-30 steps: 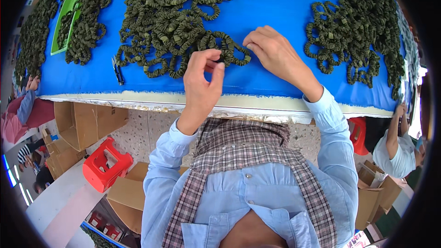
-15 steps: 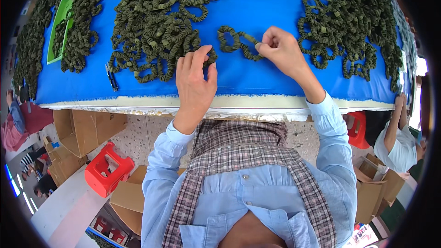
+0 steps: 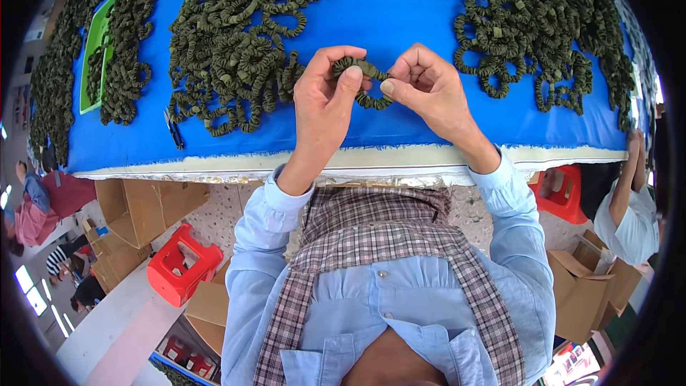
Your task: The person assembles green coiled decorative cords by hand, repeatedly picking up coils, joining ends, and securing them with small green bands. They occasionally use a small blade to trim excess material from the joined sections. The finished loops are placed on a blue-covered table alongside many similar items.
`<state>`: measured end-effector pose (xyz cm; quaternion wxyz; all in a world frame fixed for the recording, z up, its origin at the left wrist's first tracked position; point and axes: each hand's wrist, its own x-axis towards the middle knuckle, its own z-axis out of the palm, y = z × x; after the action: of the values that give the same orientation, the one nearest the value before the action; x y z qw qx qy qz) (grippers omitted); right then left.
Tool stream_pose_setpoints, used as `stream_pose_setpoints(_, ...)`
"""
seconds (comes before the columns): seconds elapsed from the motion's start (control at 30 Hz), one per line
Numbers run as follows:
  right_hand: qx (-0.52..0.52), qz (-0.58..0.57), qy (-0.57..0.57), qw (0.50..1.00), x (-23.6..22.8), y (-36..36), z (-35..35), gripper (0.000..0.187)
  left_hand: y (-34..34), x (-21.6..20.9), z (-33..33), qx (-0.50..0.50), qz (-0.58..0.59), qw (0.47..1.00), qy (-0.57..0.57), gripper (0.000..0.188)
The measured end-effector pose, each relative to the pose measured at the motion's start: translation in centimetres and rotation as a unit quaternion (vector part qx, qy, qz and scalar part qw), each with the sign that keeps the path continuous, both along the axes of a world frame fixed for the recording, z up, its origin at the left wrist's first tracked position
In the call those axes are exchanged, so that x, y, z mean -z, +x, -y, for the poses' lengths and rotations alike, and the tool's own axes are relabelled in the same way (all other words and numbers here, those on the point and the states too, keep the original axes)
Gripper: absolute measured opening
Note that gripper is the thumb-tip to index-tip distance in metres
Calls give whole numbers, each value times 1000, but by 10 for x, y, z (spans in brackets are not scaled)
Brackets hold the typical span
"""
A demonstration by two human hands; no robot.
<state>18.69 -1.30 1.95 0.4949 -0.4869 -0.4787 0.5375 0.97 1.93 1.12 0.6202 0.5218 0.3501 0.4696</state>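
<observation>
Between my two hands, above the blue table cover, are dark green scrunchies (image 3: 374, 102), small gathered fabric rings. My left hand (image 3: 325, 96) pinches one between thumb and fingers. The right hand (image 3: 426, 91) grips the right end of the green piece with thumb and forefinger, its other fingers curled. Whether the pieces are one ring or two joined is partly hidden by my fingers. Just left of my left hand lies a big heap of scrunchies (image 3: 229, 50); another heap (image 3: 529, 28) is spread to the right of my right hand.
A pair of small snips (image 3: 174, 131) lies near the front edge at left. Beyond it stands a green tray (image 3: 91, 75) among more scrunchies. Below the table are red stools (image 3: 184, 264) and cardboard boxes (image 3: 146, 207). Other people (image 3: 629, 207) are at both sides.
My left hand has moved right and up, from beside the left heap onto the green scrunchies. The right hand stays near its place, still pinching; the pieces are now drawn up between both hands.
</observation>
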Motion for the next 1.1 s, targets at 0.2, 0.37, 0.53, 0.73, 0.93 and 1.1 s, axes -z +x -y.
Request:
stream_pose_setpoints(0.2, 10, 8, 66, 998, -2, -1, 0, 17, -1, -3, -1, 28, 104, 988, -110, 23)
stream_pose_setpoints(0.37, 7, -3, 61, 998, -3, -1, 0, 17, 2, -6, -1, 22, 141, 982, -124, 21)
stream_pose_setpoints(0.53, -5, -1, 63, 998, -3, -2, 0, 18, 5, -6, -1, 4, 164, 980, -110, 19)
stream_pose_setpoints(0.73, 68, 123, 204, 969, -2, -6, -4, 13, 7, -6, 3, -24, 35, 999, 9, 19)
stream_pose_setpoints(0.93, 84, 320, 365, 870, -4, -3, -5, 8, 16, -2, 12, -32, 33, 999, 17, 15)
stream_pose_setpoints(1.1, 47, 179, 203, 961, -5, 1, -1, 8, 17, -8, 13, -12, 64, 997, -40, 18)
